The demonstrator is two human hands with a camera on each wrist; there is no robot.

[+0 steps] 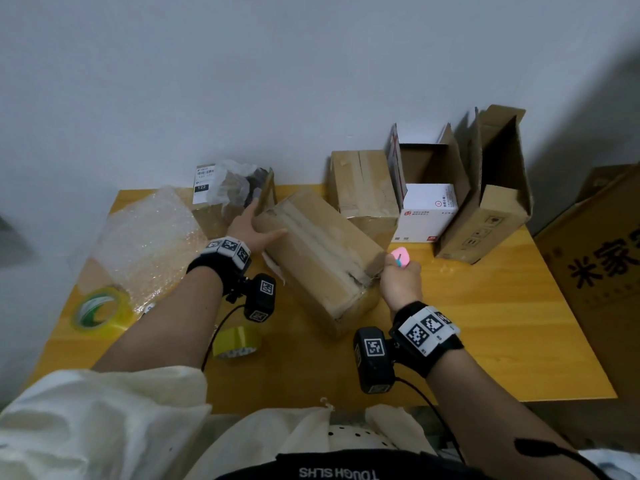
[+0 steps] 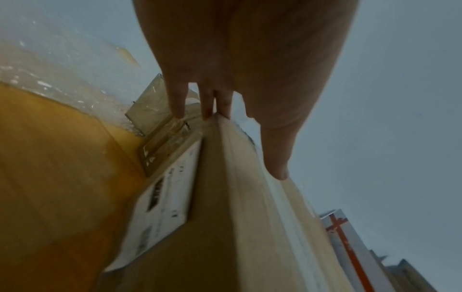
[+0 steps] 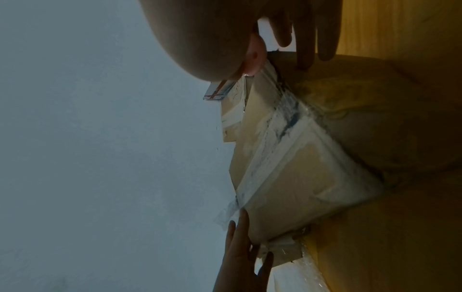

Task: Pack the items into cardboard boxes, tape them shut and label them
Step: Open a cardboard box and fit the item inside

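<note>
A pale garment with dark dots point(image 1: 346, 438) fills the bottom of the head view, nearest the lens, and both forearms reach out over it to the wooden table point(image 1: 485, 341). The left hand point(image 1: 251, 226) lies with straight fingers against the far end of a taped cardboard box point(image 1: 318, 258), which sits slantwise at the middle of the table; the left wrist view shows its fingertips point(image 2: 178, 112) at the box's far edge and the thumb along the top. The right hand point(image 1: 401, 282) is curled round a small pink cutter point(image 1: 401, 257) at the box's near right corner, just beside the crumpled tape there. The step looks like cutting at the tape seam, and to do it well the flat hand should pin the box so it cannot twist, and stay clear of the blade's line. Behind stand another sealed brown box point(image 1: 363, 185), a white carton point(image 1: 427, 188) with its flaps up and its inside apparently bare, and a tall brown box point(image 1: 491, 202) whose contents are hidden. At the back left, an open box point(image 1: 225, 206) holds crumpled clear plastic over something dark. Bubble wrap point(image 1: 149, 237) and two rolls of tape point(image 1: 100, 306) point(image 1: 237, 341) lie to the left.
</note>
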